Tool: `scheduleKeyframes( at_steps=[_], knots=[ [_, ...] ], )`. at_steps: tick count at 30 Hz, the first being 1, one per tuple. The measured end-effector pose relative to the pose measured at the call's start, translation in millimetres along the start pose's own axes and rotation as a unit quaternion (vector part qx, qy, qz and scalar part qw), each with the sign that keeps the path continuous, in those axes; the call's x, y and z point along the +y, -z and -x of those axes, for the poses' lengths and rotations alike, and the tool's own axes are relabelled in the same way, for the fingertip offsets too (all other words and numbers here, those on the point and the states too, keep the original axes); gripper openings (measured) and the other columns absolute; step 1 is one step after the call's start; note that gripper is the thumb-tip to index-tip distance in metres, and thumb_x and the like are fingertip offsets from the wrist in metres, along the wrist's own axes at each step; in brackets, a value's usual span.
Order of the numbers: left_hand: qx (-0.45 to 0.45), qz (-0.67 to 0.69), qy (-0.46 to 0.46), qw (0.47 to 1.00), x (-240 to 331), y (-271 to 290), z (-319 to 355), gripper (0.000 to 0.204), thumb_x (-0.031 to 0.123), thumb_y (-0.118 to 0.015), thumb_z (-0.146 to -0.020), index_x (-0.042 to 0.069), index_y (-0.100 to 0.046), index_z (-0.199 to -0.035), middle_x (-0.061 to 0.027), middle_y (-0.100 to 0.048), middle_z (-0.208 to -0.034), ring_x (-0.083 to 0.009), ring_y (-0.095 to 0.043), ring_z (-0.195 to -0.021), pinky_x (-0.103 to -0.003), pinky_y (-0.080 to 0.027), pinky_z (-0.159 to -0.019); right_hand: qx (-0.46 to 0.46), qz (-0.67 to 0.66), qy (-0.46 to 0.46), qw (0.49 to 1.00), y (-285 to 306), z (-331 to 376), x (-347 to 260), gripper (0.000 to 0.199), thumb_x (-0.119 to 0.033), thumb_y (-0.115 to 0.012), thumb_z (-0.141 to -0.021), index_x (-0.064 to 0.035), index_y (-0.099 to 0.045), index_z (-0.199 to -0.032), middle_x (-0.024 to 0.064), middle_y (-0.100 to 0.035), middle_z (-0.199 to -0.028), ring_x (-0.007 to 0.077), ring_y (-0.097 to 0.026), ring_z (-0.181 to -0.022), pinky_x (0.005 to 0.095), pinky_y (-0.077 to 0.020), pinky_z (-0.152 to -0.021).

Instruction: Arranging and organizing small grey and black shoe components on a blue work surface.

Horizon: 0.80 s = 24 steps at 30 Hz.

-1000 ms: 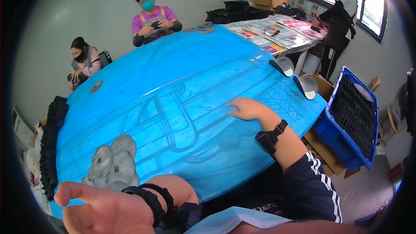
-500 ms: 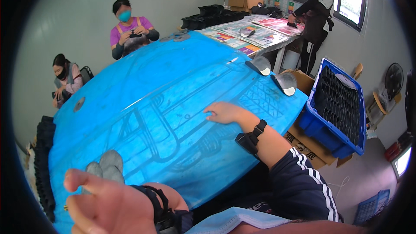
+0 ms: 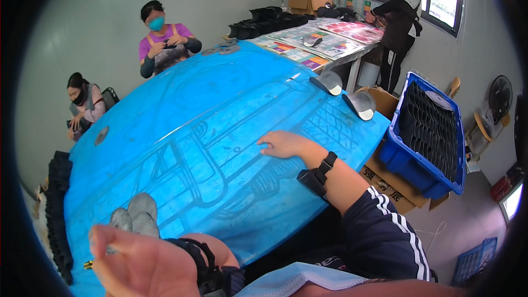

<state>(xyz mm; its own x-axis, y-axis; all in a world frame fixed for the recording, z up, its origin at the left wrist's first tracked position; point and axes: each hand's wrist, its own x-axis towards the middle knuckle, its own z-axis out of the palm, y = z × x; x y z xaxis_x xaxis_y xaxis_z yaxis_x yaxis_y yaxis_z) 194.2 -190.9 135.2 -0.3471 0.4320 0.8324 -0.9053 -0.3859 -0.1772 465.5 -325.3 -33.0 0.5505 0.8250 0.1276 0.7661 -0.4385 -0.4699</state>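
Note:
My left hand point(image 3: 148, 261) is raised close in front at the lower left, palm turned up. Its thumb and fingers are apart, and I see nothing held in it. Just beyond it, several grey oval pads point(image 3: 142, 212) lie overlapping on the blue-covered table point(image 3: 220, 104), partly hidden by the hand. Beside its fingertips shows a small gold-yellow end point(image 3: 88, 264) of something I cannot make out. Over the middle of the table, my right hand point(image 3: 283, 144) has loosely bent fingers and nothing in its grasp. Both wrists wear black straps.
Two curved grey-black pieces point(image 3: 360, 105) sit at the table's right edge. A blue crate point(image 3: 396, 154) of stacked black pieces stands right, on a cardboard box point(image 3: 388, 184). Black pieces point(image 3: 59, 209) line the left edge. Two people sit across; another stands at the far table point(image 3: 313, 49).
My left hand has shifted slightly right and down, uncovering more of the grey pads and the yellow end. My right hand has hardly moved.

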Motion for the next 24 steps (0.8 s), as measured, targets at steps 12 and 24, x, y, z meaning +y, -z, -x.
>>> scheduleKeyframes(
  at_steps=[12, 24],
  knots=[
    [-0.148, 0.012, 0.074, 0.986, 5.0, 0.5, 7.4, 0.022, 0.023, -0.055, -0.078, 0.016, -0.054, -0.099, 0.0087, -0.051, -0.098, -0.0115, -0.038, -0.108, -0.045, 0.000, -0.105, 0.002, 0.003, -0.002, 1.000, 1.9, 1.7, -2.0, 0.041, -0.033, -0.054, -0.079, -0.0071, -0.052, -0.111, 0.0142, -0.055, -0.090, 0.0281, -0.053, -0.083, 0.0354, -0.0430, -0.072],
    [-0.078, 0.028, 0.044, 0.996, -1.3, -8.7, 5.0, 0.015, 0.018, -0.064, -0.072, 0.016, -0.052, -0.079, 0.0078, -0.043, -0.066, -0.0104, -0.044, -0.088, -0.039, -0.016, -0.097, -0.018, -0.008, -0.010, 1.000, 4.6, 1.6, -5.8, 0.040, -0.030, -0.054, -0.079, -0.0067, -0.052, -0.111, 0.0169, -0.054, -0.104, 0.0304, -0.054, -0.091, 0.0393, -0.0431, -0.079]
  ],
)
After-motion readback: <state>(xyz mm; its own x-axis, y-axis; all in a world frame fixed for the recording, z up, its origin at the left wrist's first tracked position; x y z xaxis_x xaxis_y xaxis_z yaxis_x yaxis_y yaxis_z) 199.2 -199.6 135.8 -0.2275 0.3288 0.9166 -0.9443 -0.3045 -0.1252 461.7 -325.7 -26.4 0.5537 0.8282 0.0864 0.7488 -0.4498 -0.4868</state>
